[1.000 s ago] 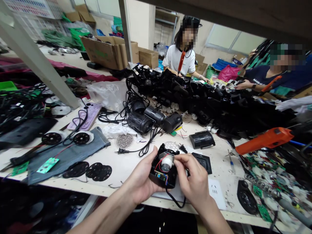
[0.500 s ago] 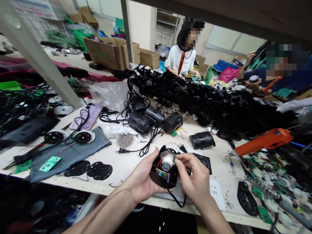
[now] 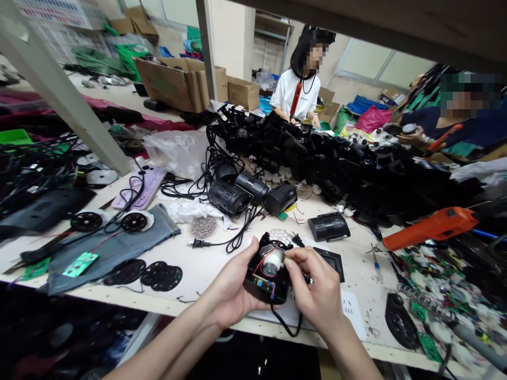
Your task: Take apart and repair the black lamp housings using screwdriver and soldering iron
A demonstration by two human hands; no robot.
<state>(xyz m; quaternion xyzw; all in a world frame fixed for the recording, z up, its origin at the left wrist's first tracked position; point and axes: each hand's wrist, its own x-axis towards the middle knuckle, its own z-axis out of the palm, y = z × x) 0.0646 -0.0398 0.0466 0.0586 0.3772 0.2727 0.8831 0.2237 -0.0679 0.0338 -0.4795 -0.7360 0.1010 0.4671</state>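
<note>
My left hand (image 3: pixel 227 290) cups a small open black housing (image 3: pixel 266 279) from the left, just above the table's front edge. Inside the housing sit a white-and-silver motor (image 3: pixel 272 262), red wires and a small circuit board (image 3: pixel 263 285). A black cord (image 3: pixel 285 325) hangs from its underside. My right hand (image 3: pixel 317 287) reaches in from the right, its thumb and forefinger pinched at the motor's right side.
The bench (image 3: pixel 206 264) carries black cylindrical units (image 3: pixel 228 198), a grey cloth (image 3: pixel 114 245) with green boards, black discs (image 3: pixel 160 275), a black lid (image 3: pixel 328 227) and an orange power tool (image 3: pixel 431 227). A heap of black parts (image 3: pixel 336 163) lies behind. Two other people work beyond it.
My hands and the housing have stayed in place with only small shifts. The person at the far right has lifted a round part in their hand.
</note>
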